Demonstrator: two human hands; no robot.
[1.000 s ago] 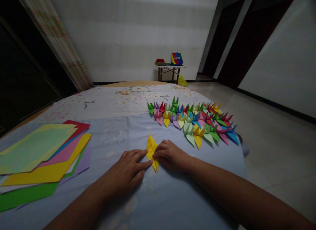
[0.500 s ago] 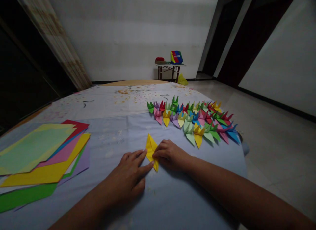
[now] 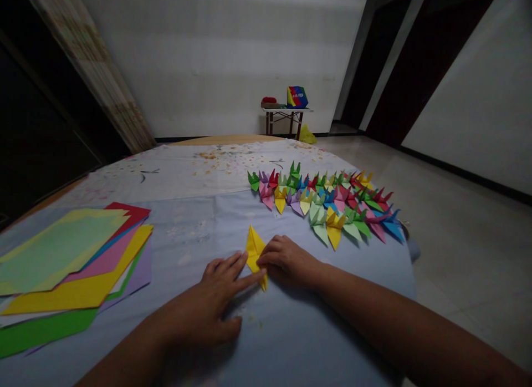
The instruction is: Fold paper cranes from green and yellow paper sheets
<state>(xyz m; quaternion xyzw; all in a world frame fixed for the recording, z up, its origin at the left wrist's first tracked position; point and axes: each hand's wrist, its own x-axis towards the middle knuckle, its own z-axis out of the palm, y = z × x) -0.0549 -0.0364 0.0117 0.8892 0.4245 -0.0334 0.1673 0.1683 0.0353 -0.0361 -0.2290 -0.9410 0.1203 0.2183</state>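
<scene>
A folded piece of yellow origami paper [image 3: 254,247], long and diamond-shaped, lies flat on the pale blue cloth in front of me. My left hand [image 3: 220,298] rests to its left with fingers spread. Its index finger reaches across the lower part of the paper, and the thumb sticks out, away from it. At the paper's right edge, my right hand [image 3: 288,262] has its fingers bent together, gripping or pressing the middle of the paper. The right fingertips partly cover the folds there.
Rows of folded paper cranes [image 3: 334,226] in many colours stand on the right of the table. A stack of coloured paper sheets [image 3: 62,248] lies at the left. Beyond the round table [image 3: 233,138], a small stand [image 3: 286,110] carries a colourful box [image 3: 296,97].
My left index finger has slid right across the lower part of the yellow paper. The left thumb has spread down, away from the paper. My right hand has barely moved.
</scene>
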